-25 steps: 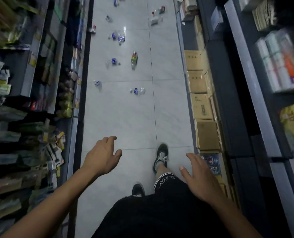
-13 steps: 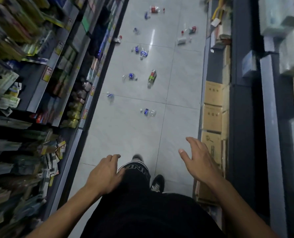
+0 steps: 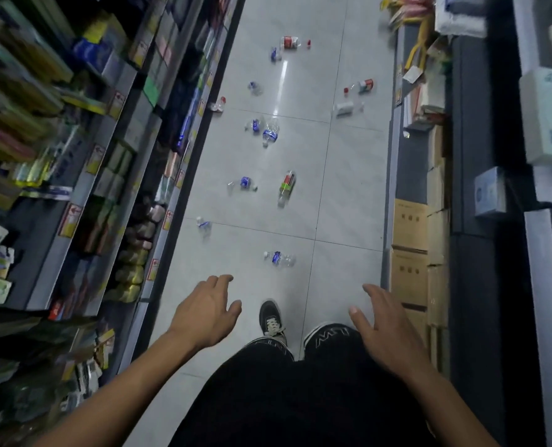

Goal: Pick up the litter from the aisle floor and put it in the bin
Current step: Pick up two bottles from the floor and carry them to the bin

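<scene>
Approach phase, nothing picked up.
Left hand (image 3: 207, 312) and right hand (image 3: 385, 330) empty, fingers spread, likely for balance; nearest bottle (image 3: 279, 258) lies centre frame, more litter above. Bin not visible.

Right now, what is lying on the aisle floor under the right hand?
Under the right hand only bare grey floor shows around it, and the cardboard boxes stand beside it. No litter shows there; the spot that the palm covers stays hidden.
</scene>
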`<state>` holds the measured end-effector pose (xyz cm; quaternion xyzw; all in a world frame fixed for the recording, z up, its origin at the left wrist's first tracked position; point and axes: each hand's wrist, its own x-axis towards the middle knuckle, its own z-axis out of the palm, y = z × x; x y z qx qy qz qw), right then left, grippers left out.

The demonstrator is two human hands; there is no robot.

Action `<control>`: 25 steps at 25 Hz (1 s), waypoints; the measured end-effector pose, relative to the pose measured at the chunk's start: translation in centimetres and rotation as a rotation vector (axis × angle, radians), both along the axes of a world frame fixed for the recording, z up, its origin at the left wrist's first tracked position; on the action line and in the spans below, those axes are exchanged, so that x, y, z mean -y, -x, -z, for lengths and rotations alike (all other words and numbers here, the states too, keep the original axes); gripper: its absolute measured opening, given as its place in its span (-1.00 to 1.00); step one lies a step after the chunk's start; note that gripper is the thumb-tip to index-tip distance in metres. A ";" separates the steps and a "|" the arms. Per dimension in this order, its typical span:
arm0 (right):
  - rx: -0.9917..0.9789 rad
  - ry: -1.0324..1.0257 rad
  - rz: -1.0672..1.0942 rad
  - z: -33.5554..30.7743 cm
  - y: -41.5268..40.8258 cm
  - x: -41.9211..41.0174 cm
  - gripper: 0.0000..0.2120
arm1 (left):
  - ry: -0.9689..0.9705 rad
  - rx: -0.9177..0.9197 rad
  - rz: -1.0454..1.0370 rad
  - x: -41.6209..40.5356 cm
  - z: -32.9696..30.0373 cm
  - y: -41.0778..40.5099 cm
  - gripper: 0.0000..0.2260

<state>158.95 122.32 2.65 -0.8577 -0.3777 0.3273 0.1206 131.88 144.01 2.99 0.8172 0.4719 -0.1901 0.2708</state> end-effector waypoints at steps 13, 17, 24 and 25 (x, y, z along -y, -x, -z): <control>-0.060 0.000 -0.172 3.8 -14.8 -21.5 -0.42 | 0.029 -0.055 -0.117 -16.2 1.6 -13.9 -0.48; -0.061 0.032 -0.251 6.4 -16.2 -27.5 -0.43 | 0.049 -0.039 -0.143 -19.2 3.3 -15.3 -0.50; -0.154 0.177 -0.131 23.2 -9.2 -31.5 -0.45 | 0.157 -0.045 -0.088 -26.9 18.9 -14.3 -0.51; -0.182 0.205 -0.079 27.2 -7.6 -31.8 -0.42 | 0.182 -0.045 -0.121 -27.3 22.6 -14.2 -0.50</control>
